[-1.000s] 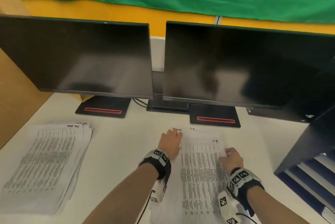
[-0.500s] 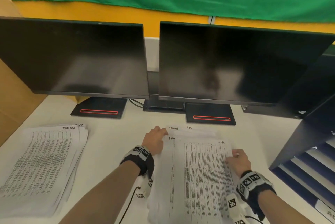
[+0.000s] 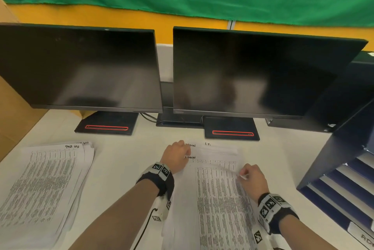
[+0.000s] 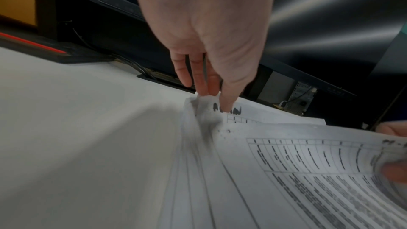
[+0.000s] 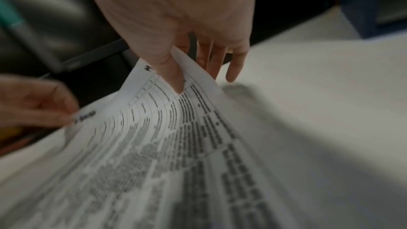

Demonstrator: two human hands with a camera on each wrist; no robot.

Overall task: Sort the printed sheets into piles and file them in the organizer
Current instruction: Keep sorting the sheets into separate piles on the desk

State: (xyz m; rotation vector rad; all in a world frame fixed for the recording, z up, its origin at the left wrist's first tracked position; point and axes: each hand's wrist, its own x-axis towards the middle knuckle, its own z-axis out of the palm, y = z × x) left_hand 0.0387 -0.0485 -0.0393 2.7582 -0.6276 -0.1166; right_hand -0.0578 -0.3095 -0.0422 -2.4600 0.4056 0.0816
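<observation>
A stack of printed sheets lies on the white desk in front of me. My left hand pinches the stack's top left corner, thumb on a handwritten word, fingers behind the edge. My right hand pinches the top right corner of the top sheet, thumb on top and fingers underneath, and that corner curls up off the stack. A second pile of sheets lies at the left. The dark blue organizer stands at the right with slanted shelves.
Two dark monitors on black stands line the back of the desk. A cardboard panel stands at the far left. Green cloth and a yellow wall are behind.
My left hand slid from the sheet's top edge to its left corner. My right hand went from lying on the paper to pinching and lifting the top right corner.
</observation>
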